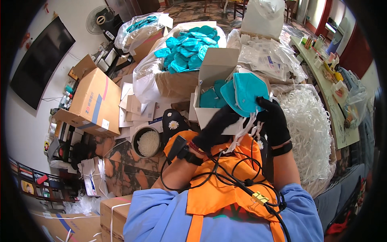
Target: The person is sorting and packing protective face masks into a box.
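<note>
A small stack of teal cup-shaped face masks (244,94) is held up in front of me, white ear loops (242,135) dangling beneath it. My right hand (274,121), in a black glove, pinches the right edge of the stack between thumb and fingers. My left hand (219,126), also gloved in black, grips the lower left side; its fingertips are hidden behind the masks. Just behind the stack stands an open white carton (219,62) with its lid flap up. More teal masks (210,98) lie inside it, partly covered by the held ones.
Beyond the carton, a plastic-lined box (145,80) overflows with teal masks. Clear plastic bags (266,58) lie behind right. White straps (304,129) fill a container at my right, beside a long green table (348,133). Left are a cardboard box (94,103) and a bucket (136,150) of white bits.
</note>
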A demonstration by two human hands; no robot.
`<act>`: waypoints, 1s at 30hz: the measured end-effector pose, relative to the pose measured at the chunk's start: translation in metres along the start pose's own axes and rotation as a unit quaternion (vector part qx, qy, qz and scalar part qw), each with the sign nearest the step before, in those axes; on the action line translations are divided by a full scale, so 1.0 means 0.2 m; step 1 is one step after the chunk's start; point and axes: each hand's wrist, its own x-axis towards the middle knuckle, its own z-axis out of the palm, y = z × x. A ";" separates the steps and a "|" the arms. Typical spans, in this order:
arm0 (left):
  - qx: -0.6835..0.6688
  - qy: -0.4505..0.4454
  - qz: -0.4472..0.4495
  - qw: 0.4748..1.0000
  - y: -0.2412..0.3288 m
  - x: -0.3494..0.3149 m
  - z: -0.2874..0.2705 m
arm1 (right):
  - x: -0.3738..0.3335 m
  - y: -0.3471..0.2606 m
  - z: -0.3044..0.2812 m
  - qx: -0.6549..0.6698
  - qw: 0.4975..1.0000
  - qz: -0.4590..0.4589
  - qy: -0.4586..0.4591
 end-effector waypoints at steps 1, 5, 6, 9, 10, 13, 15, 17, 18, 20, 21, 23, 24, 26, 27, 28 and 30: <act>-0.085 -0.005 -0.061 0.994 0.05 -0.01 -0.04 | -0.02 -0.03 -0.01 -0.028 1.000 0.003 0.003; -0.179 0.071 -0.156 0.969 0.29 -0.05 0.00 | 0.04 0.04 0.00 -0.074 0.997 0.001 0.013; -0.122 0.075 -0.186 0.972 0.20 -0.02 -0.01 | 0.00 0.04 0.07 -0.111 0.994 -0.004 0.019; -0.072 0.203 -0.152 0.965 0.19 -0.04 0.06 | 0.02 0.12 0.10 -0.101 0.995 -0.012 0.005; -0.018 0.206 -0.142 0.968 0.17 -0.04 0.04 | -0.01 0.13 0.12 -0.122 0.993 -0.002 -0.003; 0.115 0.299 -0.082 0.944 0.18 -0.03 0.02 | -0.07 0.22 0.08 -0.370 0.911 -0.122 -0.134; 0.178 0.290 -0.079 0.937 0.17 -0.04 0.01 | -0.09 0.19 0.15 -0.343 0.927 -0.048 -0.142; 0.239 0.278 -0.075 0.928 0.17 -0.04 0.00 | -0.09 0.20 0.13 -0.305 0.931 -0.037 -0.199; 0.348 0.257 -0.010 0.902 0.12 -0.04 -0.01 | -0.08 0.25 0.12 -0.162 0.974 0.051 -0.152; 0.430 0.227 0.039 0.873 0.04 -0.05 -0.03 | -0.06 0.30 0.09 -0.176 0.970 0.026 -0.169; 0.409 0.224 0.023 0.884 0.06 -0.04 -0.03 | -0.07 0.31 0.08 -0.181 0.967 0.015 -0.177; 0.096 0.238 -0.167 0.952 0.13 -0.03 0.00 | -0.09 0.29 0.09 -0.072 0.991 0.006 -0.110; 0.073 0.234 -0.187 0.951 0.15 -0.04 0.02 | -0.08 0.25 0.10 0.021 0.996 0.035 -0.075; 0.024 0.227 -0.227 0.947 0.17 -0.03 0.05 | -0.09 0.22 0.13 -0.027 0.996 -0.081 -0.014; 0.005 0.257 -0.170 0.951 0.15 -0.03 0.08 | -0.08 0.19 0.14 0.036 0.997 -0.075 -0.007; -0.013 0.287 -0.113 0.951 0.10 -0.02 0.11 | -0.06 0.18 0.14 0.006 0.995 -0.101 -0.020; -0.035 0.290 -0.032 0.956 0.04 -0.04 0.13 | -0.07 0.16 0.12 -0.155 0.959 -0.223 -0.077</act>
